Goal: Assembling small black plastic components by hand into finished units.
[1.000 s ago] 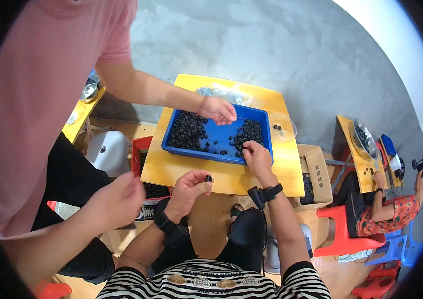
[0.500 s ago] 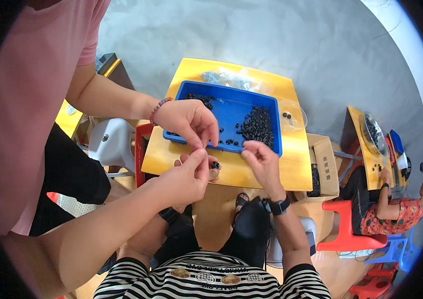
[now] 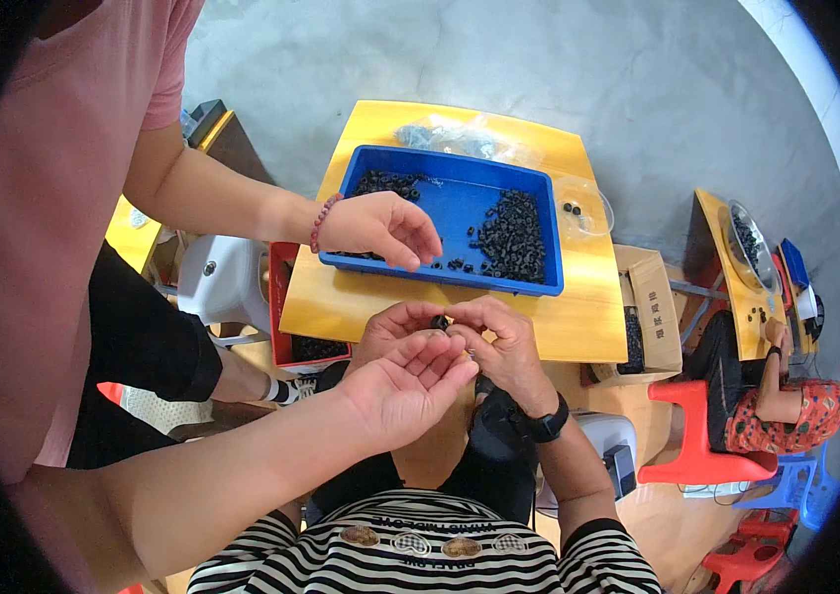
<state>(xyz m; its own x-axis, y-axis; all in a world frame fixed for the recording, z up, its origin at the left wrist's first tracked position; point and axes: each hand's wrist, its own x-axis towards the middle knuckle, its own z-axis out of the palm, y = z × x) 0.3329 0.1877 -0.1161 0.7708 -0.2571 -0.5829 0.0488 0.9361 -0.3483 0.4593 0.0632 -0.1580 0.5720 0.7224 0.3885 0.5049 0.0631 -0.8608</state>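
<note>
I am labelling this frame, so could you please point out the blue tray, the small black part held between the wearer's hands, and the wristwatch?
blue tray (image 3: 460, 203): head view, bare floor.
small black part (image 3: 439, 322): head view, its visible top.
wristwatch (image 3: 545, 428): head view, band.

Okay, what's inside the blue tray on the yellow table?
The blue tray holds small black parts, heaped at right and back left. The co-worker's hand covers its near-left corner.

Beside your yellow table stands an open cardboard box. A red plastic chair sits beyond that box. A clear plastic bag lies on the table's far edge.
</note>
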